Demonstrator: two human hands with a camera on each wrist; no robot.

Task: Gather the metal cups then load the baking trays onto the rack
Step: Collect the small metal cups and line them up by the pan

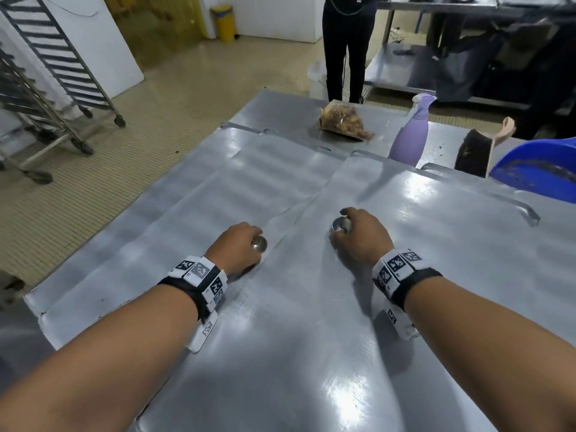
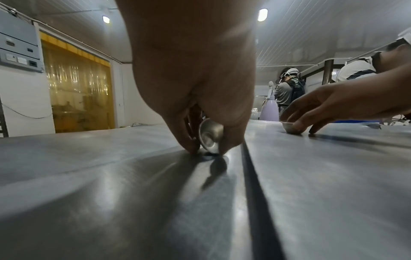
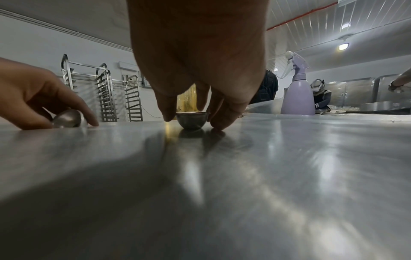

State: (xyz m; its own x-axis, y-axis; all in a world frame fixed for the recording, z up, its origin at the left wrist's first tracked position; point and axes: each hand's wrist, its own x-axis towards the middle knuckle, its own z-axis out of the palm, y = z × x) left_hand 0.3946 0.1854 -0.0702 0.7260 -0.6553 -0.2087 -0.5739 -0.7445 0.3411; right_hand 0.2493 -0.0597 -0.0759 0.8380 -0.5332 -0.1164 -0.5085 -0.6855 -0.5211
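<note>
Several flat baking trays (image 1: 436, 244) lie overlapping on the steel table, another tray (image 1: 187, 213) at the left. My left hand (image 1: 246, 244) pinches a small metal cup (image 2: 211, 136), tipped on its side with its rim touching the tray. To its right, my right hand (image 1: 352, 226) is curled round a second metal cup (image 3: 193, 120), which stands upright on the right tray, thumb on one side and fingers on the other. The wheeled tray rack (image 1: 56, 73) stands on the floor at the far left, its slots showing no trays.
At the table's far end are a bag of brown scraps (image 1: 343, 120), a lilac spray bottle (image 1: 408, 141), a dark brush (image 1: 473, 154) and a blue dustpan (image 1: 536, 169). A person in dark clothes (image 1: 346, 42) stands beyond the table. More racks (image 3: 106, 98) line the wall.
</note>
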